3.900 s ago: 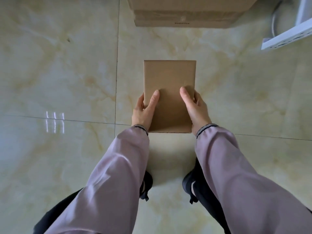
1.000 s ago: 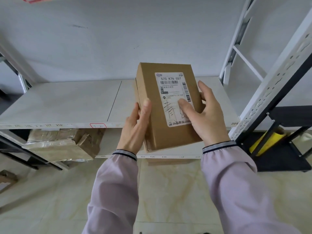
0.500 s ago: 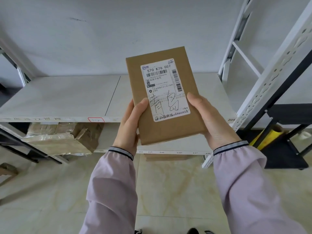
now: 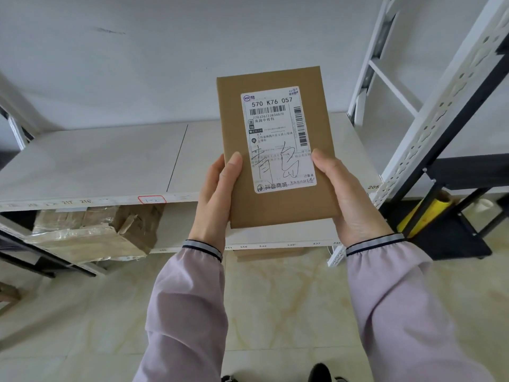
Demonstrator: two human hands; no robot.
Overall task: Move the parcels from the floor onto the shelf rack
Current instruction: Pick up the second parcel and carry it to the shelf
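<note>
A flat brown cardboard parcel (image 4: 281,205) with a white shipping label stands upright in front of me, label facing the camera. My left hand (image 4: 214,202) grips its lower left edge, thumb on the front. My right hand (image 4: 347,199) holds its lower right edge. The parcel hangs in the air before the white shelf rack (image 4: 96,161), over the right half of the shelf board. That board is bare where I can see it.
A taped, wrapped brown parcel (image 4: 91,232) lies on the lower shelf at left. A white perforated upright (image 4: 440,106) stands at right, with a black frame and a yellow roll (image 4: 424,216) behind it. Another cardboard box (image 4: 270,253) shows under the lower shelf.
The parcel went from the floor up to shelf height. In the last second it turned label-forward and more upright, and both hands slid down to its lower edges.
</note>
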